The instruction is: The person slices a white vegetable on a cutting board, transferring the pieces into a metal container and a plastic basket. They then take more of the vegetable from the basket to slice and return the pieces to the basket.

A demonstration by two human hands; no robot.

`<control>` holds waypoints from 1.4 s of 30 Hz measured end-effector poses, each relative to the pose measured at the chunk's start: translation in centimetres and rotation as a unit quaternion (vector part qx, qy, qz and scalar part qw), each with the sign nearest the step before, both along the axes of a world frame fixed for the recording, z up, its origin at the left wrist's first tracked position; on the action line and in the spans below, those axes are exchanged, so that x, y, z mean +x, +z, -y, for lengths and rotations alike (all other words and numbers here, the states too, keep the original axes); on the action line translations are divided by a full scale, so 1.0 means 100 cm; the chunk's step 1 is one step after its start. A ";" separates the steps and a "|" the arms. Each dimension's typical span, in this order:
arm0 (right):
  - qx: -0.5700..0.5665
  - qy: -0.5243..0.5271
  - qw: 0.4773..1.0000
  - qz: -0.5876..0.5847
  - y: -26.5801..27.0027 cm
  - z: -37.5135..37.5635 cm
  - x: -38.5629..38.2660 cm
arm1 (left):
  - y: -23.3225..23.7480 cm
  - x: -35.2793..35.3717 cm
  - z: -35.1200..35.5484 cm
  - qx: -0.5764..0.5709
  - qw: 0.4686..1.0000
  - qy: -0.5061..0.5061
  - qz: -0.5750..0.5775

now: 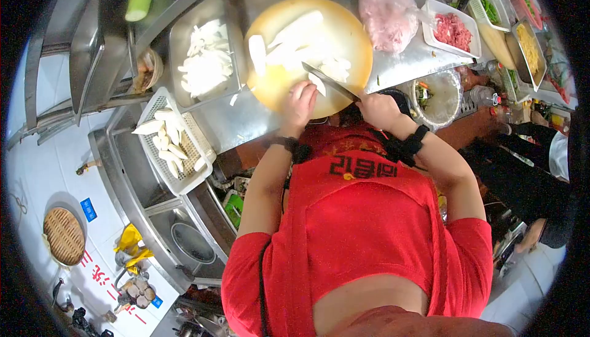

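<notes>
A round yellowish cutting board (362,36) lies on the metal counter. My right hand (381,114) is closed round the handle of a kitchen knife (335,83), whose blade points up and left across the board. Beside the blade, my left hand (299,105) has its fingers curled against a piece of peeled white vegetable (318,84). Cut white pieces (335,68) lie just beyond the knife. Farther back on the board are larger peeled white vegetables (300,28), and another white piece (257,53) sits near its left edge.
Left of the board, a metal tray (174,85) holds cut white pieces. A white plastic basket (203,171) contains whole peeled vegetables. To the right are a pink-filled plastic bag (387,17), minced meat (453,31) in a white tray, and a lined bucket (452,94). Another person (522,171) stands at right.
</notes>
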State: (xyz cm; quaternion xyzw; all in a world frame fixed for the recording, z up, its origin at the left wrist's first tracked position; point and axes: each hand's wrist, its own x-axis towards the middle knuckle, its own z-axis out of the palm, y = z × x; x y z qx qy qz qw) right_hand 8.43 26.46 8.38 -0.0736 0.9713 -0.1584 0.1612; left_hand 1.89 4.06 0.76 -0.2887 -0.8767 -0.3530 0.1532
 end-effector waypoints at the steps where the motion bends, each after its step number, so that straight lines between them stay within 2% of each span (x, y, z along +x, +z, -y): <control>1: 0.001 0.003 1.000 0.019 0.006 -0.003 0.002 | 0.000 0.001 -0.001 0.007 1.000 -0.009 -0.005; 3: 0.003 0.006 0.999 0.040 0.011 -0.011 0.004 | -0.001 0.003 -0.003 0.016 1.000 -0.018 -0.008; 6: -0.009 0.033 0.999 -0.007 0.013 -0.018 0.004 | 0.000 0.002 -0.004 0.007 1.000 -0.005 -0.010; 8: -0.007 0.002 1.000 -0.030 0.015 -0.012 0.006 | 0.002 0.002 -0.003 0.010 1.000 -0.013 -0.008; 12: 0.017 0.016 1.000 -0.019 -0.015 -0.001 0.003 | -0.001 0.002 -0.004 0.015 1.000 -0.012 -0.003; 16: 0.027 0.032 0.999 -0.007 0.006 -0.009 -0.001 | 0.000 0.002 -0.003 0.006 1.000 -0.004 -0.004; 18: -0.002 0.007 1.000 -0.005 0.022 -0.009 0.000 | -0.002 0.002 -0.004 0.006 1.000 -0.005 -0.010; 22: 0.007 -0.002 1.000 0.015 -0.008 0.002 0.002 | -0.004 0.005 -0.004 0.010 1.000 -0.002 -0.019; 29: -0.004 0.008 1.000 -0.006 0.020 -0.005 0.001 | -0.007 0.005 -0.005 0.022 1.000 0.008 -0.002; 32: 0.012 0.011 1.000 0.014 -0.015 0.002 0.002 | -0.002 0.005 -0.004 -0.002 1.000 0.001 -0.002; 37: 0.020 0.028 0.999 0.010 0.007 -0.006 -0.004 | -0.002 0.004 -0.003 -0.003 1.000 -0.002 -0.006; 39: -0.009 0.007 1.000 -0.004 0.015 -0.006 0.000 | -0.004 0.004 -0.005 0.004 1.000 0.003 -0.003; 42: 0.001 0.011 1.000 0.008 -0.003 0.002 0.002 | -0.006 0.007 -0.004 -0.001 1.000 0.003 -0.001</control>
